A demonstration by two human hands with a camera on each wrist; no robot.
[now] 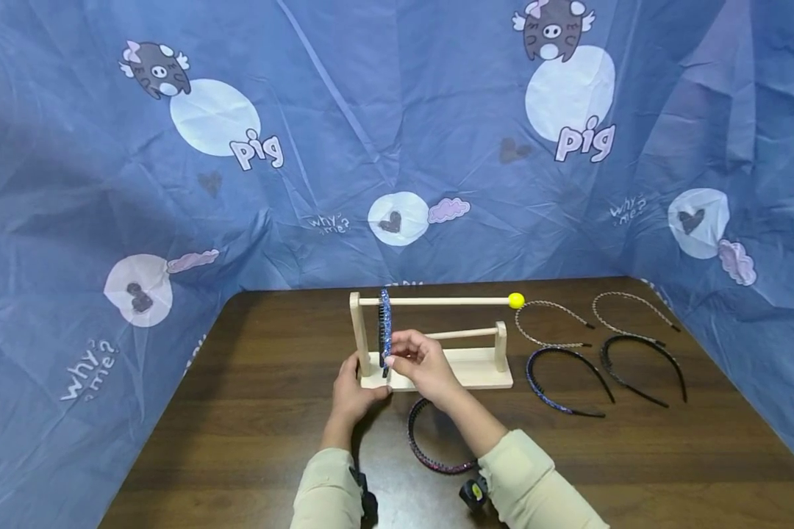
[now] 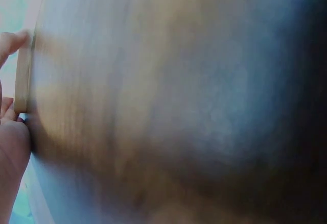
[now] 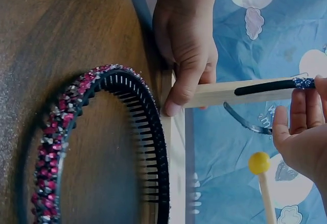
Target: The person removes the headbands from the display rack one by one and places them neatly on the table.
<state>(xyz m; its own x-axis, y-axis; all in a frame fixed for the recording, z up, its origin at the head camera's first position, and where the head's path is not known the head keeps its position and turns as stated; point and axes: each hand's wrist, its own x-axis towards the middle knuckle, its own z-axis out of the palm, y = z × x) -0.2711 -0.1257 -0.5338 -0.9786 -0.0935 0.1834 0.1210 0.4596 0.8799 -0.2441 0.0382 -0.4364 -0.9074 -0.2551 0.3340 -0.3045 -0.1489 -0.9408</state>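
A blue glittery headband point(image 1: 385, 323) with black comb teeth hangs over the upper rod point(image 1: 450, 301) of a wooden stand point(image 1: 473, 373), near its left post. My right hand point(image 1: 430, 366) pinches the headband's lower part between thumb and fingers. In the right wrist view, the band's black tip point(image 3: 263, 87) sticks out past the fingertips, in front of the post. My left hand point(image 1: 353, 397) grips the left end of the stand's base, thumb on the front edge. Part of that hand point(image 2: 13, 147) shows at the left border of the left wrist view.
In front of the stand lies a pink-and-silver jewelled headband point(image 1: 437, 464), partly under my right forearm. To the right are another blue headband point(image 1: 536, 382), a black one point(image 1: 678, 367) and two thin braided ones point(image 1: 549, 303). A yellow ball point(image 1: 516, 300) caps the upper rod's right end.
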